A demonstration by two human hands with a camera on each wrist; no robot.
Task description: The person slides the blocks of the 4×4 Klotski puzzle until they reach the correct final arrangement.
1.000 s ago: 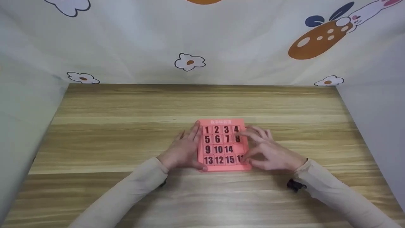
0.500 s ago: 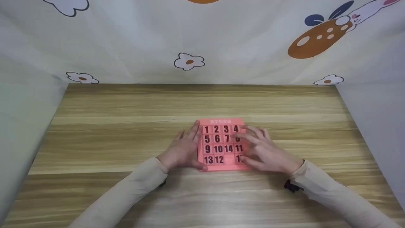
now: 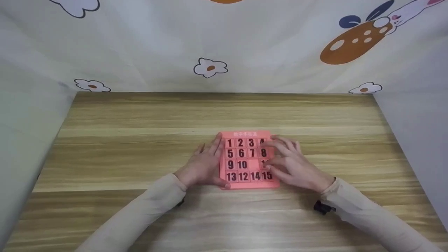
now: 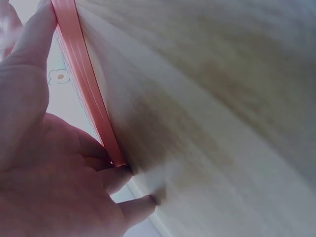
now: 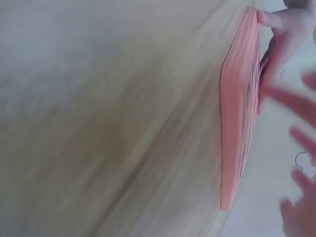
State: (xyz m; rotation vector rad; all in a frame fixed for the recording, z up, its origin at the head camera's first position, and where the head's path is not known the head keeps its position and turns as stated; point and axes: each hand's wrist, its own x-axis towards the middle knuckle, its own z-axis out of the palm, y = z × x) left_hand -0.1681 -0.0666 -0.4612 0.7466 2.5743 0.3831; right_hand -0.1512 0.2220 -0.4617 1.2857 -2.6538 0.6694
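A pink number slide puzzle (image 3: pixel 250 186) lies flat on the table. Its top rows read 1 to 4 and 5 to 8. In the third row are 9, 10, a gap (image 3: pixel 253 164) and a tile partly covered by fingers; the bottom row reads 13, 12, 14, 15. My left hand (image 3: pixel 203 166) rests along the puzzle's left side, thumb at the near corner and fingers stretched up the edge. Over the right side, my right hand (image 3: pixel 295 168) has its loosely bent fingers on or just above the right-hand tiles. In the right wrist view its fingers (image 5: pixel 298 103) are blurred.
The wood-grain table (image 3: pixel 140 115) extends around the puzzle. A pale cloth backdrop (image 3: pixel 150 52) with flower and carrot prints stands along its far edge, with pale walls (image 3: pixel 28 115) at both sides.
The 11 tile went up from the bottom right corner, 15 slid right into that corner, then 14 moved down. The gap is now mid-board. My left hand stayed; the right fingers shifted over the tiles.
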